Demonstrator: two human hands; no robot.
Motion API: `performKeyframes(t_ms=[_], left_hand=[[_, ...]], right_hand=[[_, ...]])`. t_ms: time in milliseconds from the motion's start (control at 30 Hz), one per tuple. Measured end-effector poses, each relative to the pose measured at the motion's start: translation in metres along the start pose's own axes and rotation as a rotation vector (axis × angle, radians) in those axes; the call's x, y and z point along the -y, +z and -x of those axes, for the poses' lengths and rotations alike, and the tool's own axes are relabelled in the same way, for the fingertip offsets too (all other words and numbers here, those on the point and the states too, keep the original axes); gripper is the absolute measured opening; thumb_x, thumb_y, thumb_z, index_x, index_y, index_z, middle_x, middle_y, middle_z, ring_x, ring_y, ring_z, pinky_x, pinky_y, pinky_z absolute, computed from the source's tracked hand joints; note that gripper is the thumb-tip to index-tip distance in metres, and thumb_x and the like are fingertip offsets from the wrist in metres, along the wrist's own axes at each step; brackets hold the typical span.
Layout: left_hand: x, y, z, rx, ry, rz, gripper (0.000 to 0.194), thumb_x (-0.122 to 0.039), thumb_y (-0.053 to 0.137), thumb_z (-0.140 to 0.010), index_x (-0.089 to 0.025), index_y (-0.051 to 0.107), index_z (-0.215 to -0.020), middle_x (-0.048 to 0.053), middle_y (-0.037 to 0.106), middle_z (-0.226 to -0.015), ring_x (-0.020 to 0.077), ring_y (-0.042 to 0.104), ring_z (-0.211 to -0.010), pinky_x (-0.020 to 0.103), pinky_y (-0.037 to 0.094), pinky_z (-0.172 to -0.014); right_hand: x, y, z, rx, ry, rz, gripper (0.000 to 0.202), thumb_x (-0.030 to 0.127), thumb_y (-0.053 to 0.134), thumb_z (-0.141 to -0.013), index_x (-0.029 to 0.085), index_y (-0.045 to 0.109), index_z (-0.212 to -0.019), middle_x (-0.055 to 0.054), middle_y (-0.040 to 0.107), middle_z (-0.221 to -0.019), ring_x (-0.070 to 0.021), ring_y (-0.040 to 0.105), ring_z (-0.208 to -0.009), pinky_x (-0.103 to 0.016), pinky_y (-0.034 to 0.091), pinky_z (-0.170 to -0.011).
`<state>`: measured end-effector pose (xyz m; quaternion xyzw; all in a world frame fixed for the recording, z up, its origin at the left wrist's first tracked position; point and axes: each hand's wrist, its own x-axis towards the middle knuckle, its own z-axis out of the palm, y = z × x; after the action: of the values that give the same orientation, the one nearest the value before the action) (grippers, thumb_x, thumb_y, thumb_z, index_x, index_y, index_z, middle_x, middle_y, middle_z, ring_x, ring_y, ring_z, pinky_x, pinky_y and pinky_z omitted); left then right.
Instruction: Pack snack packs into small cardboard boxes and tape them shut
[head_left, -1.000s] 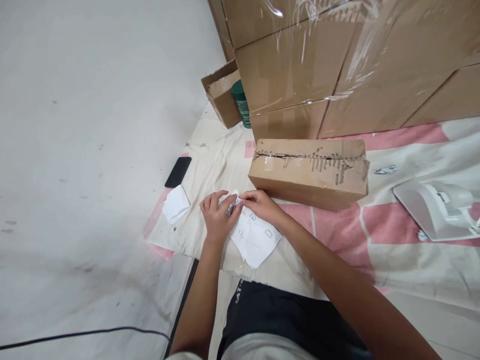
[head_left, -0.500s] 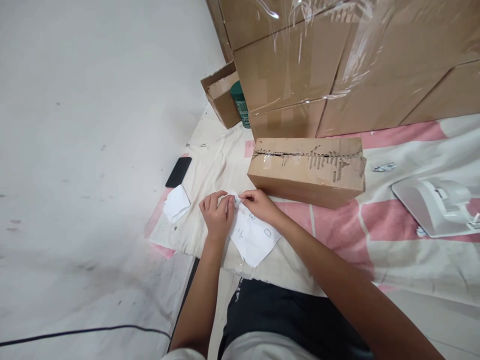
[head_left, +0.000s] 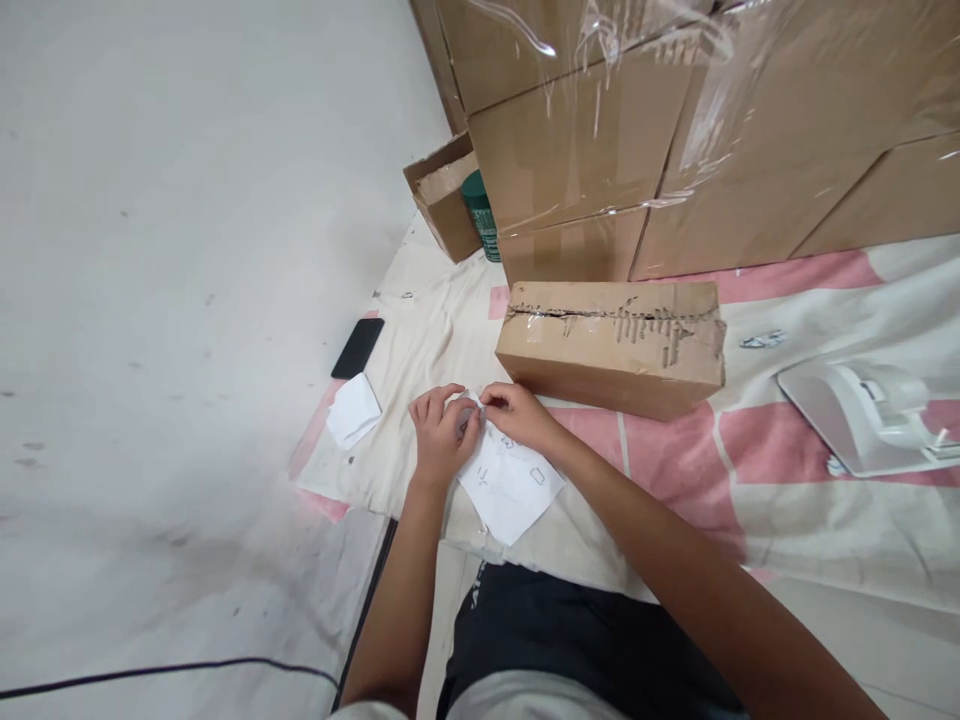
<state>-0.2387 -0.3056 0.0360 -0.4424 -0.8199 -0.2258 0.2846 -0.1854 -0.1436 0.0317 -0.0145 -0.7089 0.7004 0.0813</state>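
Observation:
A white sheet of paper (head_left: 512,490) with small drawn marks lies on the cloth in front of me, one corner pointing toward my lap. Its far corner is pinched between my left hand (head_left: 442,437) and my right hand (head_left: 521,415). The left thumb and index finger curl together at the paper's upper left edge. Close beside them, the right fingertips grip the same corner from the other side. That corner looks crumpled or folded, though the fingers partly cover it.
A taped cardboard box (head_left: 611,345) stands just beyond my right hand. Left are folded white paper (head_left: 353,411) and a black phone (head_left: 358,348). Behind are plastic-wrapped cartons (head_left: 570,150), a green-lidded container (head_left: 481,215) and a small open box (head_left: 450,215). A white plastic object (head_left: 862,415) lies right.
My left hand has shifted slightly right, its thumb and index finger now more rounded at the paper's corner. The right hand stays almost in place. The view has moved a little.

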Motion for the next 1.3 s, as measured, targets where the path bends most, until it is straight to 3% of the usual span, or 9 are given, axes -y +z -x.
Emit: performKeyframes(t_ms=[233,400,567,633,733,833,1000,1133,1300], left_hand=[[0.000,0.000,0.001,-0.017,-0.051,-0.005,0.026,-0.030,0.068,-0.087,-0.021,0.062,-0.111,0.014,0.066,-0.123,0.0292,0.058,-0.114,0.044,0.036,-0.097],[0.003,0.001,0.000,0.003,-0.011,0.025,0.029,-0.029,0.066,-0.089,-0.018,0.059,-0.115,0.007,0.072,-0.097,0.0229,0.064,-0.089,0.039,0.039,-0.086],[0.001,0.000,0.001,0.038,0.036,0.076,0.028,-0.027,0.063,-0.091,-0.018,0.061,-0.117,0.008,0.072,-0.097,0.0230,0.062,-0.089,0.037,0.039,-0.080],[0.002,0.001,0.004,0.033,-0.053,0.155,0.026,-0.029,0.060,-0.093,-0.018,0.062,-0.117,0.008,0.071,-0.098,0.0224,0.062,-0.090,0.038,0.041,-0.082],[0.005,0.004,0.008,0.041,-0.313,0.370,0.031,-0.036,0.058,-0.096,-0.021,0.061,-0.122,0.007,0.070,-0.098,0.0206,0.064,-0.091,0.036,0.048,-0.085],[0.008,0.007,0.009,0.039,-0.501,0.591,0.033,-0.040,0.062,-0.094,-0.022,0.061,-0.122,0.004,0.069,-0.092,0.0170,0.065,-0.083,0.032,0.051,-0.080],[0.008,0.009,0.005,-0.011,-0.619,0.794,0.035,-0.040,0.068,-0.089,-0.022,0.063,-0.118,0.002,0.070,-0.084,0.0149,0.068,-0.077,0.029,0.055,-0.077],[0.006,0.008,0.002,-0.012,-0.727,0.916,0.038,-0.040,0.073,-0.086,-0.022,0.062,-0.117,0.002,0.073,-0.085,0.0144,0.069,-0.077,0.027,0.056,-0.074],[0.005,0.003,-0.001,-0.004,-0.820,1.035,0.043,-0.038,0.079,-0.080,-0.022,0.061,-0.116,0.001,0.074,-0.080,0.0133,0.068,-0.069,0.025,0.056,-0.067]], right_hand=[[0.003,-0.002,-0.001,0.005,-0.018,-0.048,0.007,0.019,0.052,-0.071,0.018,0.059,-0.069,0.001,0.057,-0.073,-0.0162,0.054,-0.075,-0.029,0.041,-0.073],[-0.001,0.001,-0.001,-0.016,-0.030,-0.022,0.006,0.018,0.055,-0.072,0.018,0.060,-0.069,0.002,0.057,-0.072,-0.0154,0.053,-0.073,-0.028,0.040,-0.069],[-0.001,-0.001,-0.001,-0.040,-0.037,-0.037,0.010,0.026,0.059,-0.080,0.018,0.061,-0.074,0.000,0.061,-0.076,-0.0170,0.056,-0.078,-0.030,0.043,-0.075],[0.001,-0.003,-0.001,-0.003,-0.034,-0.053,0.013,0.028,0.058,-0.083,0.018,0.061,-0.075,0.000,0.063,-0.078,-0.0175,0.057,-0.080,-0.031,0.044,-0.078],[0.005,-0.005,-0.001,0.052,-0.025,-0.042,0.015,0.029,0.058,-0.086,0.018,0.062,-0.076,-0.001,0.063,-0.081,-0.0178,0.058,-0.084,-0.031,0.044,-0.079],[0.006,-0.003,0.000,0.040,-0.038,0.015,0.015,0.029,0.057,-0.089,0.018,0.062,-0.080,-0.002,0.063,-0.083,-0.0178,0.059,-0.084,-0.031,0.045,-0.079],[0.002,0.002,0.007,-0.152,-0.219,0.255,0.007,0.023,0.060,-0.089,0.021,0.054,-0.091,-0.002,0.059,-0.089,-0.0177,0.058,-0.083,-0.030,0.047,-0.075],[-0.002,0.004,0.012,-0.178,-0.424,0.475,0.008,0.018,0.051,-0.097,0.020,0.059,-0.095,-0.007,0.057,-0.099,-0.0194,0.058,-0.092,-0.033,0.048,-0.085],[-0.004,0.006,0.013,-0.189,-0.471,0.605,0.008,0.022,0.058,-0.096,0.020,0.063,-0.101,-0.010,0.059,-0.104,-0.0220,0.059,-0.097,-0.036,0.051,-0.088]])
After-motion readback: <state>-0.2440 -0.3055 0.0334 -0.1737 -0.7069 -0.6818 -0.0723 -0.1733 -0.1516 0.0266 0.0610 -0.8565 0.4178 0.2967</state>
